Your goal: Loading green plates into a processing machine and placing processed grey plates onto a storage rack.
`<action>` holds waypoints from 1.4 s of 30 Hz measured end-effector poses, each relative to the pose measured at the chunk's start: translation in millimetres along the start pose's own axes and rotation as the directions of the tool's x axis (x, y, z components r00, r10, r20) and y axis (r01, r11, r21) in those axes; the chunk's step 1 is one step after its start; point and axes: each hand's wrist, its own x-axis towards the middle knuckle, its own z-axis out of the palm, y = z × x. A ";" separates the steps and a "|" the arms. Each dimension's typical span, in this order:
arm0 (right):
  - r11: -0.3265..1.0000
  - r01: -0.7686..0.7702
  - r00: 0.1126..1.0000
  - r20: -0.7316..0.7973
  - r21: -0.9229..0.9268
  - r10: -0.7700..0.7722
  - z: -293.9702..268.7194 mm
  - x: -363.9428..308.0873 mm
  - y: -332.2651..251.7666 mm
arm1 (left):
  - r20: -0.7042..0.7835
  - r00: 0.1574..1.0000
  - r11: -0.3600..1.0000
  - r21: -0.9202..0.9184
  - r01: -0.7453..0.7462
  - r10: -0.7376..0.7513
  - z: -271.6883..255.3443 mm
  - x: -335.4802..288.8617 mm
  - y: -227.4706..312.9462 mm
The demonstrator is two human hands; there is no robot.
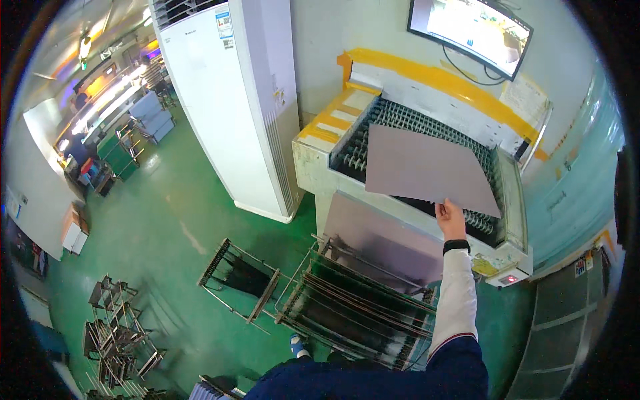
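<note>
My right hand (451, 220) has its fingers closed on the near edge of a thin, flat grey-mauve sheet (427, 163). The sheet lies tilted over the bed of a roller conveyor (357, 157), hiding many of its rollers. A dark band (457, 246) circles my right wrist, below a light sleeve. Nearer to me, a metal rack (360, 300) holds several thin panels on edge. Another mauve panel (373, 233) leans between that rack and the front of the conveyor. My left hand is out of the picture.
A tall white air conditioner (220, 107) stands left of the conveyor. A smaller rack (243, 277) sits on the green floor (173, 233), with several stacked racks (117, 333) farther left. A screen (473, 33) hangs above; a translucent curtain (573, 180) hangs at right.
</note>
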 end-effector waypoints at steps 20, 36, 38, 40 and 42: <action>0.402 0.676 -0.098 0.465 -0.617 0.880 159.7 -407.5 112.2 | 0.033 0.997 0.997 0.035 -0.073 0.072 -7.6 9.0 16.9; 0.169 0.245 0.600 0.286 -0.955 0.747 -6.4 -527.3 143.8 | 0.332 0.940 0.951 0.258 -0.172 0.080 2.2 63.5 71.6; 0.187 0.205 0.623 0.275 -0.961 0.733 -17.9 -539.1 141.1 | 0.361 0.930 0.943 0.279 -0.179 0.070 4.4 65.5 75.0; 0.203 0.172 0.634 0.266 -0.964 0.726 -27.3 -553.0 130.5 | 0.384 0.922 0.936 0.302 -0.183 0.057 5.9 65.4 76.4; 0.305 0.197 0.685 0.354 -0.932 0.637 -34.3 -567.5 112.8 | 0.404 0.913 0.929 0.319 -0.190 0.048 6.8 64.3 77.4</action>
